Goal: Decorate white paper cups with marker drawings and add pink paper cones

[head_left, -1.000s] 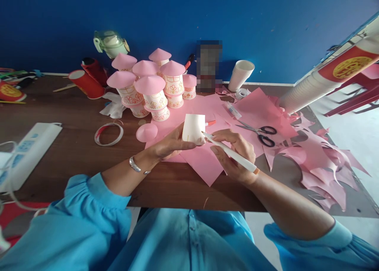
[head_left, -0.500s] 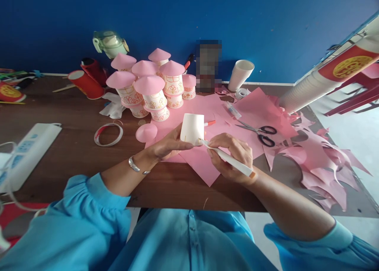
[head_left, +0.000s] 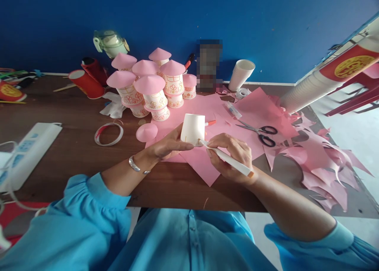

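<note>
My left hand (head_left: 173, 140) is closed around a white paper cup (head_left: 193, 127), its thumb along the lower edge. A few short orange-brown lines show near that edge. In my right hand (head_left: 232, 154) is a white marker pen (head_left: 233, 163) with an orange end, and its tip touches the cup low on the right side. Beneath both hands lie sheets of pink paper (head_left: 204, 170). Behind the cup a red-and-white marker (head_left: 210, 123) is partly hidden. Several decorated cup towers with pink cone roofs (head_left: 150, 84) stand beyond my left hand.
Black-handled scissors (head_left: 260, 132), a glue bottle (head_left: 233, 110) and pink scraps (head_left: 319, 160) are on the right. Stacked white cups (head_left: 241, 75) stand by the wall; a long cup stack (head_left: 314, 87) leans at right. Leftward are a tape roll (head_left: 108, 134), a loose pink cone (head_left: 147, 132) and a power strip (head_left: 29, 152).
The mark under the pen tip at the cup's lower right has grown slightly darker and longer. Both hands keep nearly the same position.
</note>
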Demonstrator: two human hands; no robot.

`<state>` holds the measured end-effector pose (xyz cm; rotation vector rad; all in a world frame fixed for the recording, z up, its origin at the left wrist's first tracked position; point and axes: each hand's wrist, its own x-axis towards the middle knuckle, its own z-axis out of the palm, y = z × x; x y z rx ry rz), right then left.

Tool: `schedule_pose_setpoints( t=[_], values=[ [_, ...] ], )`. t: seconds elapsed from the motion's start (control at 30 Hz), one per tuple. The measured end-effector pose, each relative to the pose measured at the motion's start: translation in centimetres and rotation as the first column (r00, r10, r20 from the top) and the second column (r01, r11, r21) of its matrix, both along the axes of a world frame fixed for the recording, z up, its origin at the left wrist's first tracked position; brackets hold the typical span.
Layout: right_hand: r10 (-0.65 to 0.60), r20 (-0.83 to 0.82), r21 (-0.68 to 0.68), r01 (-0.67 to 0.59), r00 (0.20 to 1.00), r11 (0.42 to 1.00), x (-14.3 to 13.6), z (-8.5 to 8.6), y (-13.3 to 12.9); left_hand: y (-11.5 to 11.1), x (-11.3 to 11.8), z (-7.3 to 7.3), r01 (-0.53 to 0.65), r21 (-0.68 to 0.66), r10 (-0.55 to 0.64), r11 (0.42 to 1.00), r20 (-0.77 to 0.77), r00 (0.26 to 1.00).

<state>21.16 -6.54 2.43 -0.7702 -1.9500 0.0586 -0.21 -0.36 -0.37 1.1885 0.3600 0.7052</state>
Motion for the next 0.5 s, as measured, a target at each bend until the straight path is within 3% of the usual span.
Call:
schedule_pose_setpoints(
  t=[0.5],
  values=[
    [0.046,-0.032,-0.030,-0.047,0.998,0.998,-0.12,-0.12,-0.01,0.34,-0.45,-0.71,0.015,0.002,-0.015,1.000,-0.004,1.000]
  ],
)
